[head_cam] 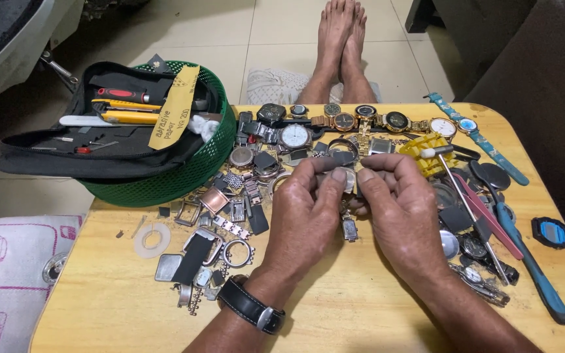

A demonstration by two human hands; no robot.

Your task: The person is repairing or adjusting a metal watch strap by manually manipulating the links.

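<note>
Both hands [354,196] pinch small metal piece [346,178], possibly watch case, above table [361,307].

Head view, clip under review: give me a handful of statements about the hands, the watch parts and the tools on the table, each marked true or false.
1. Both hands meet over the middle of the wooden table, and the left hand and right hand pinch one small metal watch part between their fingers. True.
2. The green basket stands at the right edge of the table. False: it stands at the far left corner, with a black tool pouch on it.
3. A row of wristwatches lies along the far edge. True.
4. The left wrist is bare. False: it wears a black strap.
5. The blue-handled tool lies left of the hands. False: it lies to their right.
</note>
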